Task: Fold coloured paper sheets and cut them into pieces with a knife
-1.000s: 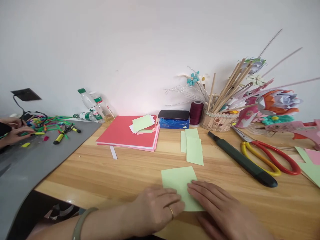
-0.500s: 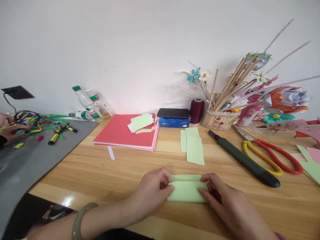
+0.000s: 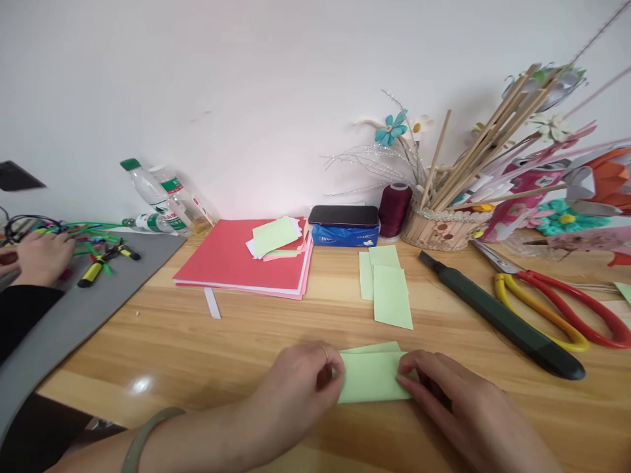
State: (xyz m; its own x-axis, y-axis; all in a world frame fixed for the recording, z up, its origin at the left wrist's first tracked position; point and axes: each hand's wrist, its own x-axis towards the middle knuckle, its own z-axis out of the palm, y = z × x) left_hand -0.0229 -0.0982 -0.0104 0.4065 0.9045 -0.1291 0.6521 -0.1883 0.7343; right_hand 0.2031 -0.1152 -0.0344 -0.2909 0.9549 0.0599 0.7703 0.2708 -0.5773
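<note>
pinching a folded pale-green paper sheet (image 3: 372,378) with my left hand (image 3: 303,381) and right hand (image 3: 461,401). green rectangular paper slips (image 3: 392,295) lie beyond.

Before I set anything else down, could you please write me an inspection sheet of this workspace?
Surface: wood-grain table, with a grey surface on the left.
Things in hand: folded green sheet, its layers' far edges not aligned; overlapping green slips lie beyond it.
Clutter: red paper stack, scissors, dark green tool, thread spool; yellow-handled pliers on the grey surface.
Hands: left hand and right hand pinch opposite ends of the sheet.
Cables: black cable at far left, beside another person's hand.
Surroundings: white wall behind; plastic bottles lean near it.
</note>
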